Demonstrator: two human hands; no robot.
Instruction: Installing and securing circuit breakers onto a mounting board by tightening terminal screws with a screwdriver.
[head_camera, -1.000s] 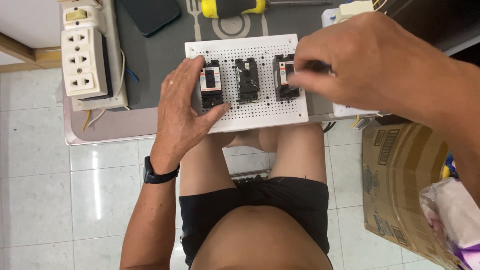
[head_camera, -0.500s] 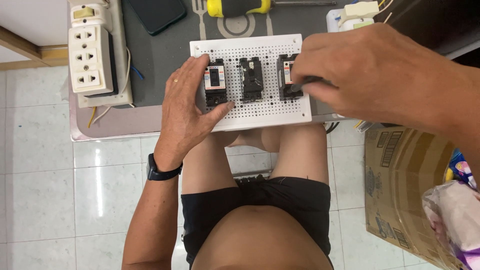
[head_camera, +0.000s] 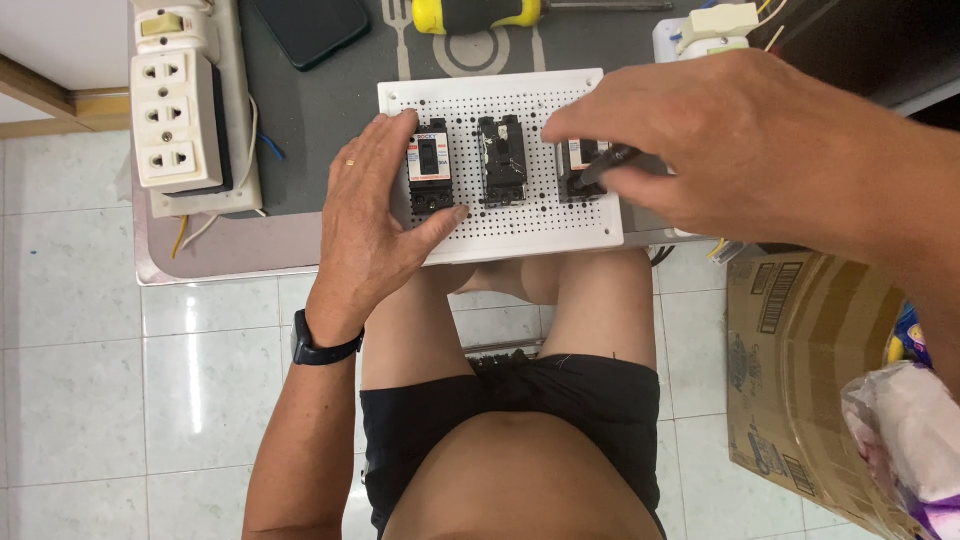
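Head view: the left hand (head_camera: 375, 215) lies flat and spread on the white perforated board (head_camera: 500, 220) on the worktop (head_camera: 300, 100), beside the left breaker (head_camera: 430, 178). The right hand (head_camera: 720, 140) pinches a dark tool (head_camera: 605, 165) against the right breaker (head_camera: 578, 165).

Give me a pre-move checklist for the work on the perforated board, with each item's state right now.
1. Left hand lies flat on the white perforated board, bracing it: ok.
2. Right hand holds a dark tool whose tip meets the right breaker: ok.
3. Exact spot where the tip sits on that breaker: cannot tell, the hand covers it.
4. Left breaker and middle breaker sit upright on the board: ok.
5. Board fully backed by the table: not ok, its near edge overhangs the knees.
6. Yellow-handled screwdriver lies apart from the board: ok.
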